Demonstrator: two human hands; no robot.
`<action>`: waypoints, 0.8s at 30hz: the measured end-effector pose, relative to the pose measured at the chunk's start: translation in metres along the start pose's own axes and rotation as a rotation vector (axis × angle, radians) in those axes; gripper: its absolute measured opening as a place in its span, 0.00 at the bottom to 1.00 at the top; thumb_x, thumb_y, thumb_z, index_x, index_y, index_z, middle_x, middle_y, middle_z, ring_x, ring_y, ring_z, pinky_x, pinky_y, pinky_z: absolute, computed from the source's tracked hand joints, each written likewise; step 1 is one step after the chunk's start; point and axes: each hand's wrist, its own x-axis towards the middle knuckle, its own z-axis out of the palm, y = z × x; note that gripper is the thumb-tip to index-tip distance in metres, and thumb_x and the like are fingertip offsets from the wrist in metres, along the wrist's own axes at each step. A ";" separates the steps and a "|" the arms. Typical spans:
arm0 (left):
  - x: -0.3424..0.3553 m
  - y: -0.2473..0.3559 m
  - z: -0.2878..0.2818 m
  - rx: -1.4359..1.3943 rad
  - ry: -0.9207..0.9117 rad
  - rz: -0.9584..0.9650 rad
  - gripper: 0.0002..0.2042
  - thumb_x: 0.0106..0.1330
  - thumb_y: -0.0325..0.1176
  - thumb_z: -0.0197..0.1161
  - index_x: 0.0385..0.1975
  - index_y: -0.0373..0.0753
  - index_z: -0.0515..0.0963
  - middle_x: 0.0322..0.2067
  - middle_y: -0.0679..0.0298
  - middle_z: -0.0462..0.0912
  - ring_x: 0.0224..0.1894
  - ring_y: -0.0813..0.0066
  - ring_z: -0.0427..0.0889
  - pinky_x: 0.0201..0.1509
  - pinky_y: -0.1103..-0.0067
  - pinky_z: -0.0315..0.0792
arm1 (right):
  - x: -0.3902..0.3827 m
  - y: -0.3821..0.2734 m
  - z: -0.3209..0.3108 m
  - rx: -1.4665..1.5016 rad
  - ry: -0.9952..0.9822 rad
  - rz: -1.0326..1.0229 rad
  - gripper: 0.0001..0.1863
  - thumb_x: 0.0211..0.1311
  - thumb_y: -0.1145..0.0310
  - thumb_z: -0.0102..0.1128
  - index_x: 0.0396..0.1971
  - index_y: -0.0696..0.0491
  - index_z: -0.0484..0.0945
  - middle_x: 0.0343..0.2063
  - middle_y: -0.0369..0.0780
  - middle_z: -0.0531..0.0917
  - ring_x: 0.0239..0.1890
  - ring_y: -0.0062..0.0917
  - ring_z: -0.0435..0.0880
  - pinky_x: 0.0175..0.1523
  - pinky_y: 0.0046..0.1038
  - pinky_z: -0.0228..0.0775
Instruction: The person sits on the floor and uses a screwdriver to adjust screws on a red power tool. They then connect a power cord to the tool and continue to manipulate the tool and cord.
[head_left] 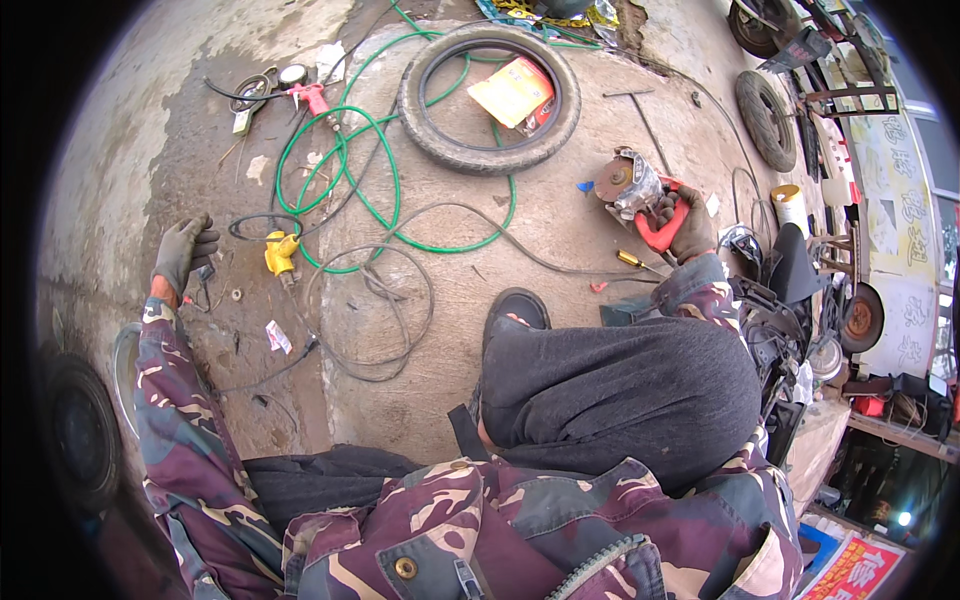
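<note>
Right hand (692,222), dark glove, clamped round the red handle of an angle grinder (638,190). Grinder sits right of centre, ahead of the bent knee, worn brown disc facing up and leftward; too little shows to tell whether it touches the concrete ground (400,425). Screwdriver (628,258) with yellow handle lies just below it; a T-shaped bar (650,125) stretches away above.

Left hand (183,250), also gloved, well apart at far left — fingers close together, bent, pointing inward. Cannot tell whether they grip anything; a small dark piece shows just beneath.

Between the hands: yellow connector (281,252), nearer the left, and loops of grey cable (432,300). Green hose (460,249) coils above these, with a red air gun (311,98) and a round gauge (293,75) at upper left.

Tyre (488,158) lies flat at top centre — yellow-and-red packet (512,95) inside its ring. Second tyre (768,122) at upper right, beside the clutter. Black sandal (520,305) on the foot near centre.
</note>
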 end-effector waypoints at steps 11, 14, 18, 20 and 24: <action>-0.001 0.005 0.008 0.004 -0.022 0.006 0.18 0.78 0.47 0.58 0.53 0.39 0.82 0.40 0.63 0.89 0.35 0.75 0.87 0.38 0.76 0.81 | -0.018 0.001 0.023 -0.137 0.155 -0.063 0.09 0.71 0.59 0.55 0.33 0.48 0.74 0.24 0.28 0.73 0.22 0.18 0.72 0.33 0.23 0.73; -0.006 0.011 0.013 0.158 0.039 0.022 0.17 0.79 0.43 0.56 0.52 0.36 0.82 0.40 0.61 0.89 0.36 0.70 0.88 0.41 0.71 0.83 | -0.016 0.008 0.026 -0.159 0.122 -0.051 0.10 0.71 0.59 0.56 0.34 0.49 0.74 0.25 0.28 0.73 0.24 0.17 0.72 0.34 0.22 0.72; -0.034 0.020 0.015 0.012 -0.056 0.037 0.17 0.77 0.44 0.59 0.40 0.34 0.85 0.32 0.58 0.89 0.28 0.70 0.88 0.36 0.75 0.82 | 0.000 0.016 0.012 -0.146 0.119 -0.085 0.11 0.72 0.58 0.57 0.35 0.50 0.75 0.26 0.28 0.73 0.26 0.16 0.72 0.35 0.21 0.71; -0.040 0.026 0.019 0.124 -0.098 -0.053 0.18 0.76 0.45 0.61 0.39 0.34 0.85 0.34 0.59 0.90 0.29 0.73 0.88 0.34 0.78 0.82 | 0.015 0.014 -0.004 -0.061 -0.164 0.022 0.13 0.71 0.57 0.60 0.41 0.52 0.78 0.27 0.27 0.73 0.29 0.16 0.72 0.35 0.21 0.67; -0.047 0.028 0.028 0.213 -0.121 -0.074 0.15 0.75 0.42 0.61 0.39 0.35 0.85 0.35 0.60 0.90 0.30 0.73 0.88 0.33 0.78 0.81 | 0.039 0.007 -0.031 -0.099 -0.137 0.012 0.13 0.71 0.56 0.61 0.41 0.51 0.78 0.28 0.28 0.75 0.32 0.18 0.75 0.40 0.23 0.72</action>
